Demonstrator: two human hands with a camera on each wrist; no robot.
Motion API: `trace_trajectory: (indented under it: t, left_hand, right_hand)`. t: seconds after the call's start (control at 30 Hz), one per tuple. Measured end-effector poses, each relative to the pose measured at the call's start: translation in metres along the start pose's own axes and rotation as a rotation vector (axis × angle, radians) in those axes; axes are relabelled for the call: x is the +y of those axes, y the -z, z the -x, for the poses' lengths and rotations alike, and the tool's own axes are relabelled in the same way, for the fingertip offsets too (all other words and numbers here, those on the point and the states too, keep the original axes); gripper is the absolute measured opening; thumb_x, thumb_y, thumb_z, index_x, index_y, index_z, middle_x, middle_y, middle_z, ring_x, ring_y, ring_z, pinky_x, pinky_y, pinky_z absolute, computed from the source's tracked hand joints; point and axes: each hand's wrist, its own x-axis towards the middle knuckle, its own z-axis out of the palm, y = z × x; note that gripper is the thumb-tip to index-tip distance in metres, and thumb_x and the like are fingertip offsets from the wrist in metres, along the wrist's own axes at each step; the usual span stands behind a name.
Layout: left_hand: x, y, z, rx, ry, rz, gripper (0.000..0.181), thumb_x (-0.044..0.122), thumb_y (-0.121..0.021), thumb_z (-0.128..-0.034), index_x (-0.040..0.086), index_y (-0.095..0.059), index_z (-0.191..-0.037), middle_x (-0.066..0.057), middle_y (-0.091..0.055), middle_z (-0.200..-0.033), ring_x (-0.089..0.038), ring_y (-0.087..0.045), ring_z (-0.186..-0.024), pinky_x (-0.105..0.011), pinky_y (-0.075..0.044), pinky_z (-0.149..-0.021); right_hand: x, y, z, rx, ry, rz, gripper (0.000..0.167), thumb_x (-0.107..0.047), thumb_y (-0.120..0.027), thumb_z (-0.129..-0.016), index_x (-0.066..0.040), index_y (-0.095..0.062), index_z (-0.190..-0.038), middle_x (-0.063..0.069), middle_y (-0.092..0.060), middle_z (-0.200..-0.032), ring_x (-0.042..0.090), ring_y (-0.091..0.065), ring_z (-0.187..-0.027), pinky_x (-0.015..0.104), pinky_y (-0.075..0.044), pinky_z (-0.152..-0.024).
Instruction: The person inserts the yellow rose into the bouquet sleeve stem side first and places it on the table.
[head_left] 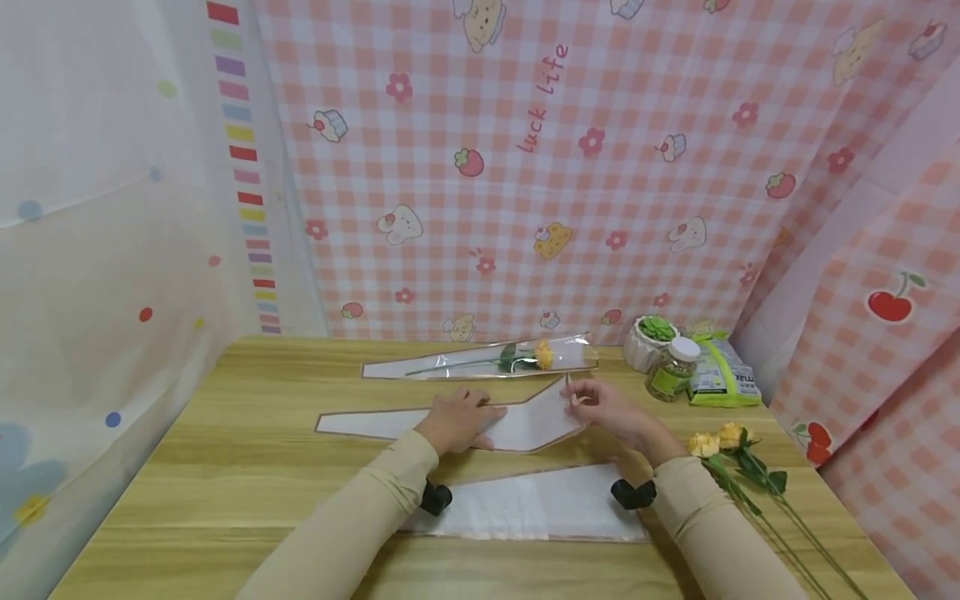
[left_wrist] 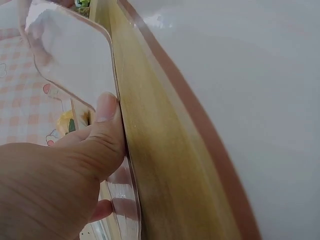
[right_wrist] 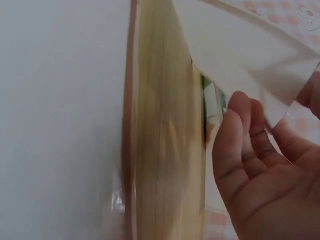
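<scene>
Nearest, toward the front edge of the bench (head_left: 172, 467), lie spare white sleeves (head_left: 525, 504); yellow roses (head_left: 705, 444) lie by the right edge. Mid-bench, the left grip (head_left: 459, 421) rests loosely extended on the brown-edged sleeve (head_left: 534, 423); the right grip (head_left: 603, 410) pinches its raised wide end. Near the far right corner, a jar (head_left: 672, 371) and green packet (head_left: 720, 375) carry tiny print. Beyond, checked cloth (head_left: 543, 187) reads "luck life".

A cloth-screened tabletop craft corner, pink checked sheet (head_left: 570, 196) hung across upper center, dotted white curtain (head_left: 97, 267) at left, wood-grain table (head_left: 217, 467) below, white wrapping sleeve (head_left: 534, 423) mid-frame, yellow flowers (head_left: 703, 445) lower right.
</scene>
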Motion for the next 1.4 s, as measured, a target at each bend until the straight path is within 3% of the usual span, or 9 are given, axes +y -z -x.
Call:
trace_trajectory:
  t: [0.13,0.27,0.47,0.63,0.87,1.0,1.13,1.27,1.4]
  left_hand:
    - [-0.001,0.000,0.000,-0.001,-0.005,0.000,0.066,0.057,-0.058,-0.0946,0.032,-0.044,-0.154,-0.003,-0.044,-0.152,-0.028,-0.041,-0.136,-0.060,-0.045,-0.099]
    - [0.000,0.001,0.001,-0.005,-0.001,0.001,0.066,0.057,-0.057,-0.0949,0.032,-0.043,-0.155,-0.003,-0.043,-0.153,-0.028,-0.040,-0.137,-0.060,-0.045,-0.100]
    - [0.001,0.002,0.001,-0.019,-0.004,0.004,0.066,0.057,-0.058,-0.0945,0.031,-0.045,-0.154,-0.004,-0.044,-0.153,-0.028,-0.041,-0.136,-0.058,-0.045,-0.102]
    - [-0.005,0.005,-0.003,0.017,-0.035,0.070,0.064,0.055,-0.064,-0.0937,0.025,-0.052,-0.149,-0.010,-0.049,-0.150,-0.032,-0.046,-0.136,-0.056,-0.049,-0.100]
    - [0.002,0.021,-0.013,0.224,-0.215,0.240,0.057,0.043,-0.062,-0.0989,0.016,-0.052,-0.148,-0.014,-0.043,-0.154,-0.033,-0.043,-0.139,-0.051,-0.045,-0.108]
    - [0.023,0.028,-0.017,0.271,-0.328,0.182,0.058,0.045,-0.061,-0.0986,0.026,-0.048,-0.152,-0.010,-0.035,-0.160,-0.032,-0.036,-0.145,-0.055,-0.042,-0.109]
    - [0.035,0.029,-0.020,0.282,-0.341,0.055,0.060,0.053,-0.055,-0.0984,0.035,-0.043,-0.154,-0.005,-0.025,-0.165,-0.031,-0.029,-0.148,-0.059,-0.043,-0.107]
    - [0.036,0.027,-0.024,0.296,-0.321,0.036,0.069,0.059,-0.063,-0.0897,0.032,-0.047,-0.152,-0.007,-0.027,-0.164,-0.031,-0.031,-0.146,-0.059,-0.042,-0.107]
    - [0.032,0.018,-0.026,0.298,-0.311,0.119,0.084,0.062,-0.080,-0.0702,0.024,-0.054,-0.140,-0.011,-0.027,-0.163,-0.030,-0.029,-0.147,-0.059,-0.039,-0.110]
  right_hand:
    - [0.000,-0.001,0.000,-0.065,0.018,0.145,0.066,-0.016,-0.080,-0.087,-0.008,-0.051,-0.146,0.023,-0.045,-0.147,0.039,-0.049,-0.124,0.051,-0.044,-0.102]
    - [0.002,-0.001,0.001,-0.119,0.025,0.148,0.086,-0.011,-0.083,-0.081,-0.010,-0.038,-0.154,0.023,-0.042,-0.147,0.040,-0.047,-0.125,0.054,-0.043,-0.103]
    - [0.006,0.002,0.001,-0.115,0.004,0.139,0.091,-0.015,-0.086,-0.080,-0.011,-0.036,-0.156,0.023,-0.031,-0.158,0.046,-0.035,-0.139,0.064,-0.031,-0.112]
    - [0.002,-0.001,0.001,-0.119,-0.007,0.173,0.090,-0.018,-0.086,-0.080,-0.013,-0.037,-0.156,0.022,-0.032,-0.158,0.047,-0.037,-0.136,0.064,-0.035,-0.109]
    - [-0.010,-0.006,0.002,-0.109,0.012,0.244,0.086,-0.018,-0.083,-0.084,-0.008,-0.037,-0.155,0.021,-0.046,-0.142,0.036,-0.050,-0.116,0.045,-0.048,-0.090]
    - [-0.020,-0.012,0.002,-0.096,0.017,0.300,0.086,-0.023,-0.084,-0.083,-0.009,-0.039,-0.155,0.019,-0.046,-0.149,0.034,-0.051,-0.116,0.046,-0.049,-0.087]
    - [-0.029,-0.018,0.004,-0.099,0.055,0.317,0.084,-0.020,-0.083,-0.083,-0.006,-0.039,-0.154,0.017,-0.047,-0.150,0.033,-0.052,-0.116,0.049,-0.049,-0.091]
    - [-0.033,-0.022,0.006,-0.103,0.086,0.333,0.079,-0.023,-0.084,-0.082,-0.006,-0.045,-0.148,0.015,-0.052,-0.144,0.033,-0.053,-0.117,0.053,-0.047,-0.096]
    - [-0.035,-0.024,0.008,-0.096,0.098,0.344,0.079,-0.030,-0.086,-0.082,-0.008,-0.048,-0.147,0.014,-0.055,-0.139,0.034,-0.054,-0.116,0.051,-0.050,-0.091]
